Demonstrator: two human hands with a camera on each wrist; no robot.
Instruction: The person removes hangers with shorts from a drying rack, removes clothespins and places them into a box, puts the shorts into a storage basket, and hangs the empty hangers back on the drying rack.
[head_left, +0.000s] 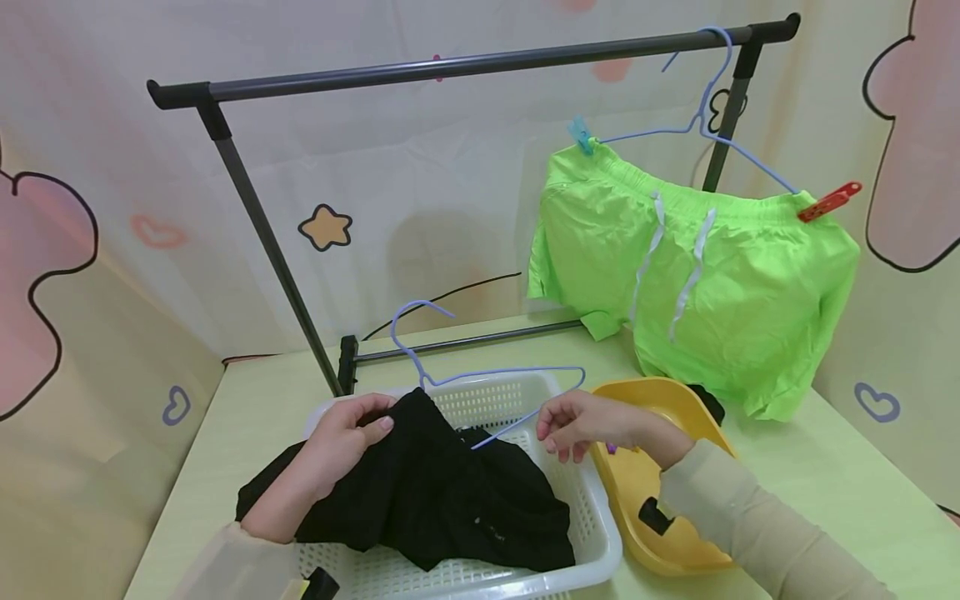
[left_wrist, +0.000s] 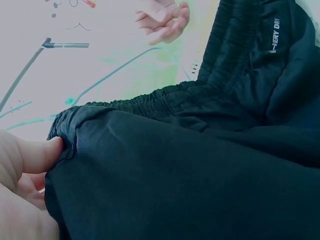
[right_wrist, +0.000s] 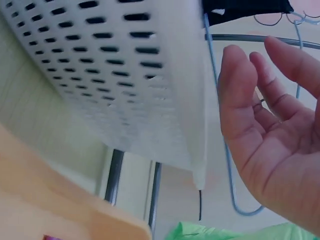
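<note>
Pinched at the waistband edge by my left hand (head_left: 339,446), black shorts (head_left: 450,500) spread over the white basket (head_left: 596,533). The left wrist view shows the thumb on top of the gathered elastic waistband (left_wrist: 165,100). A blue hanger (head_left: 495,372) has its hook up at the left, and its lower end dips toward the waist opening; part of it is hidden behind the cloth. Beside the hanger's right end is my right hand (head_left: 581,423), fingers loosely bent, holding nothing. In the right wrist view the palm (right_wrist: 295,145) shows bare.
Bright green shorts (head_left: 697,275) hang from a dark rack (head_left: 480,65) on another blue hanger (head_left: 705,100), clipped by a blue clothespin (head_left: 581,136) and a red clothespin (head_left: 829,202). A yellow tray (head_left: 637,533) stands right of the basket, under my right forearm.
</note>
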